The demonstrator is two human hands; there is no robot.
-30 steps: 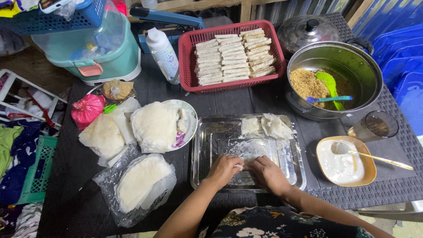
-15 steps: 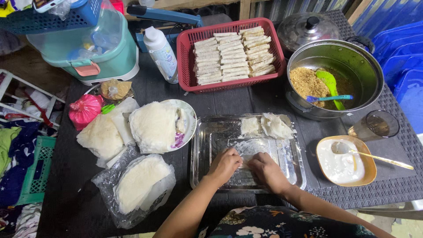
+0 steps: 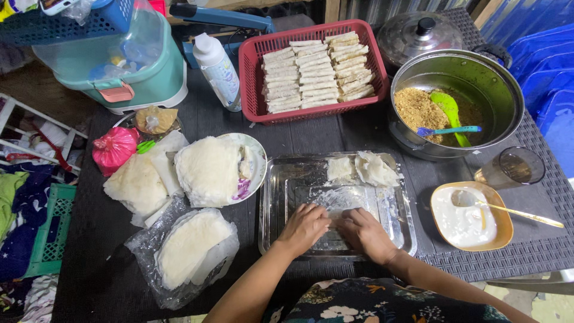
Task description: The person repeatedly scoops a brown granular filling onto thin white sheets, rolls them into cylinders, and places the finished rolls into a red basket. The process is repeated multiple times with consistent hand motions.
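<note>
Both hands are working inside the clear rectangular glass tray (image 3: 272, 203) at the near table edge. Left hand (image 3: 305, 227) and right hand (image 3: 366, 234) are lying knuckles-up, side by side, fingers curled down onto the thin translucent white wrapper sheet (image 3: 350, 198) spread on the tray floor; whether fingertips are pinching it, cannot tell. Two crumpled white wrapper pieces (image 3: 362, 169) are sitting at the tray's far end. Left of the tray, the round plate stacked with white wrappers (image 3: 210, 170). Beyond it, the red plastic basket of rolled wraps (image 3: 317, 69). To the right, the steel pot of brown crumbly filling (image 3: 418, 110) and the orange bowl of white paste (image 3: 463, 220).
</note>
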